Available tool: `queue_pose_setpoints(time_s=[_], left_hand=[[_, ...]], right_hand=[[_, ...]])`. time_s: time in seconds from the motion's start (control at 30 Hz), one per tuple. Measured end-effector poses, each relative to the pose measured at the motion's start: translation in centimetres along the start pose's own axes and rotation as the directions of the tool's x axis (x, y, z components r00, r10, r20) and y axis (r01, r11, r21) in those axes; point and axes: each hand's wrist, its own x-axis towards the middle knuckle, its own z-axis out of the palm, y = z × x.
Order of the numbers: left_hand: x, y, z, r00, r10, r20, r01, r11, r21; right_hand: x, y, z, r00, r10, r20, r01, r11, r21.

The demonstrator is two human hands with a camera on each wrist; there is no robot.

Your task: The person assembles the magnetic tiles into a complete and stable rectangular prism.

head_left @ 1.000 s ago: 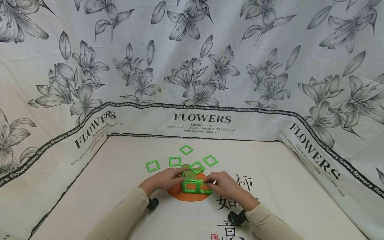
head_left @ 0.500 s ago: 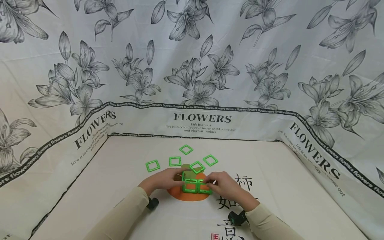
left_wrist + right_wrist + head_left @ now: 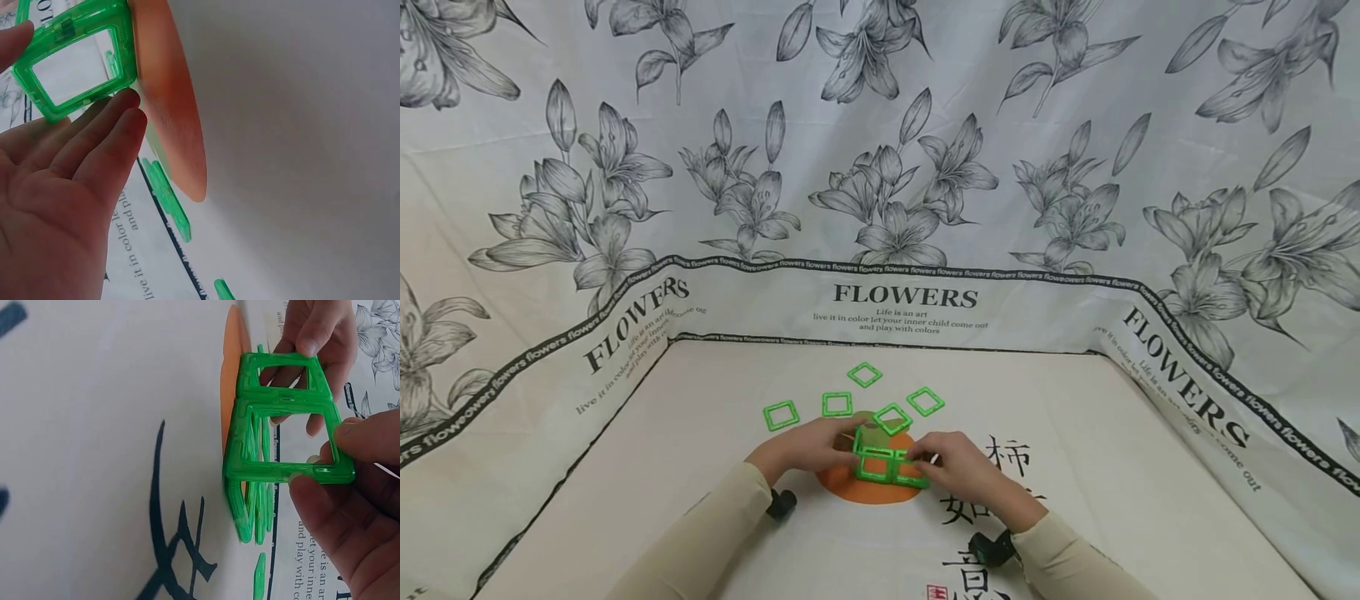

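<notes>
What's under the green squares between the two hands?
An orange shape on the white table shows through the openings of the green squares. They, the left hand and the right hand cover other spots, so I can't tell what's hidden there.

Back cloth (image 3: 760, 298): large "FLOWERS"; beneath, smaller, "Life is an art", "live it in color let your inner child come out", "and play with colors".
Left cloth (image 3: 550, 400): "FLOWERS", slanting; small lines beneath only partly legible.
Right cloth (image 3: 1187, 379): "FLOWERS" again, likewise slanting.
Trim (image 3: 887, 268): "flowers", repeated in white on black.
Mat (image 3: 700, 450): black characters running downward, 柿, 如, 意.
Seal (image 3: 937, 592): red, too small to read.
</notes>
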Motion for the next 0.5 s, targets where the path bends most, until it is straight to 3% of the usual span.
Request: queue_pose_setpoints(time_s=[0.27, 0.5], left_hand=[[0.0, 0.0, -0.5, 1.000, -0.024, -0.003, 0.024, 1.000, 0.006], [0.4, -0.3, -0.7, 0.998, -0.043, -0.037, 0.043, 0.999, 0.005]], right_hand=[[-0.2, -0.6, 0.4, 1.000, -0.023, 0.003, 0.023, 0.999, 0.040], [-0.4, -1.1, 0.9, 0.999, 0.000, 0.046, -0.007, 0.989, 0.148]])
